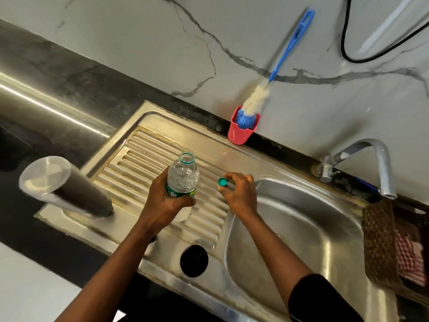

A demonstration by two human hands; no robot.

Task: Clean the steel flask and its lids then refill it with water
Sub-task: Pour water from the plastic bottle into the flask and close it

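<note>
Left hand [167, 201] is wrapped around the lower body of a clear plastic bottle [183, 177]. The bottle is held roughly upright above the ribbed drainer [139, 159], with its mouth uncapped. Right hand [239, 194] pinches the green cap [222, 181] between thumb and fingertips, just right of the bottle, beside the basin [290, 228].

The flask [69, 189] stands upright at the left end of the drainer, well left of the bottle, so the left hand is the nearer one. Its top looks pale and translucent but is blurred, and I cannot tell whether the mouth is open.

A black lid [194, 260] lies on the near rim of the sink, between the forearms.

Judgement: any pour means carrying the bottle leftward and tipping it over the flask's vertical axis.
</note>
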